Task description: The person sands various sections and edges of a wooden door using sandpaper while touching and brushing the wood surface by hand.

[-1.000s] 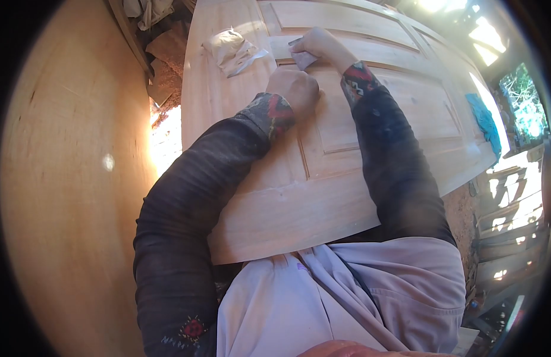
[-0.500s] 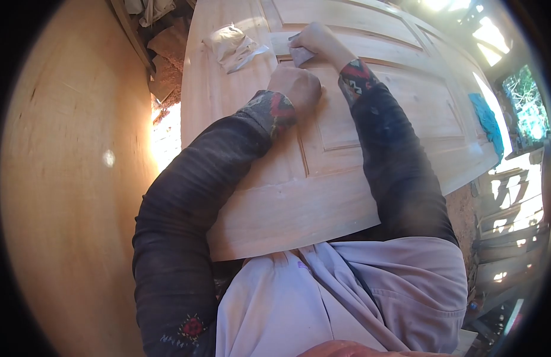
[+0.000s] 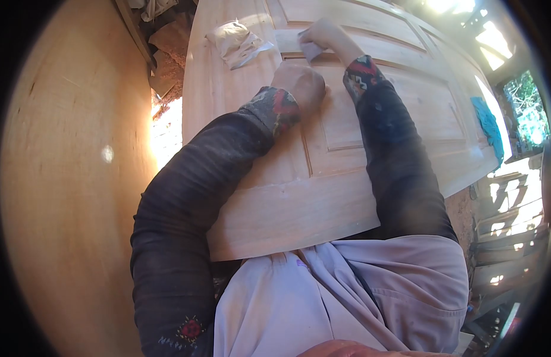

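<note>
A pale wooden door with raised panels (image 3: 293, 214) lies flat in front of me. My left hand (image 3: 300, 83) is closed and rests on the door beside a panel's edge; what its fingers hold, if anything, is hidden. Farther up, my right hand (image 3: 324, 37) is closed on a small greyish sheet (image 3: 311, 52), which hangs below the fingers against the wood. A crumpled cream bag with a clear plastic edge (image 3: 232, 41) lies on the door, left of both hands.
A large smooth wooden board (image 3: 73, 178) stands along the left side. A blue cloth (image 3: 488, 128) hangs over the door's right edge. Stacked wood pieces (image 3: 507, 238) are at the right, and scraps lie beyond the board at the upper left.
My right hand and the greyish sheet have shifted slightly to the right in the view. My left hand has moved a little the same way. Both remain closed.
</note>
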The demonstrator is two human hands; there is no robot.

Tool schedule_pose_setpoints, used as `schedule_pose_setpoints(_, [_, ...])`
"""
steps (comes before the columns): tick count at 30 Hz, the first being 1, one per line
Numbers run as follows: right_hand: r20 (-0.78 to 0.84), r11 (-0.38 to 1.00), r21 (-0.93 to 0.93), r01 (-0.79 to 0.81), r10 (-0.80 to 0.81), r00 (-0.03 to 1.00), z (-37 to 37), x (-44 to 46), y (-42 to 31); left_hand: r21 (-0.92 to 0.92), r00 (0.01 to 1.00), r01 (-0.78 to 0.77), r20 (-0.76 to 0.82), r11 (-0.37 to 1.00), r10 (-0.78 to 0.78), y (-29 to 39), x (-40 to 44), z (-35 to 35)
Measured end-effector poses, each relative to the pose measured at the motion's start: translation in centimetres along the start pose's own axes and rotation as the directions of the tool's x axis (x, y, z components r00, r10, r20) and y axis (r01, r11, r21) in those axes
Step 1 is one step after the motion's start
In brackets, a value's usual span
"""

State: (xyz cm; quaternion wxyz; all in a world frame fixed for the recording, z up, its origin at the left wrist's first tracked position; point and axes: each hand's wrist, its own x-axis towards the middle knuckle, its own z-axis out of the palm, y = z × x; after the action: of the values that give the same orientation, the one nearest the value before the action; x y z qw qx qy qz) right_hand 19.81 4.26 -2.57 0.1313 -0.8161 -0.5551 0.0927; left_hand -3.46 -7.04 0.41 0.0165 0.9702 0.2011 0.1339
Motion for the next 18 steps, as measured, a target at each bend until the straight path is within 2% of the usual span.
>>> schedule_pose_setpoints(2, [0.052,0.982,0.015,0.188,-0.189,0.981,-1.8,-4.3,-1.7,-0.004,0.999,0.004,-0.039,1.000,-0.005,0.0,0.1,0.4])
schedule_pose_setpoints(5, [-0.046,0.969,0.220,-0.114,0.127,0.991,-1.6,-2.4,0.2,0.009,0.999,-0.019,-0.035,1.000,0.020,0.1,-0.1,-0.1])
schedule_pose_setpoints(7, [0.044,0.994,-0.008,0.110,-0.109,0.993,-0.5,-0.8,0.2,0.024,1.000,-0.013,-0.009,1.000,0.013,0.2,-0.3,-0.3])
schedule_pose_setpoints(9, [0.102,0.983,-0.040,0.178,-0.173,0.980,-0.6,-0.6,0.4,0.040,1.000,0.009,0.006,0.999,-0.009,0.4,-0.1,-0.3])
schedule_pose_setpoints(11, [0.109,0.990,0.119,0.073,-0.086,0.990,-1.9,-4.0,-1.0,0.011,0.999,0.024,0.021,1.000,-0.024,0.6,0.1,-0.4])
schedule_pose_setpoints(14, [-0.098,0.955,0.266,-0.133,0.164,0.982,-1.0,-1.9,1.0,-0.007,1.000,0.010,0.003,1.000,-0.010,0.2,-0.1,-0.1])
schedule_pose_setpoints(17, [0.042,0.996,0.055,0.065,-0.067,0.997,-0.5,-3.4,-2.1,0.032,1.000,0.003,0.010,0.999,-0.003,0.3,0.1,-0.3])
schedule_pose_setpoints(18, [0.030,0.991,0.135,-0.021,0.017,0.999,-1.1,-3.7,-1.9,0.056,1.000,0.003,0.027,0.998,-0.005,0.4,0.1,-0.3])
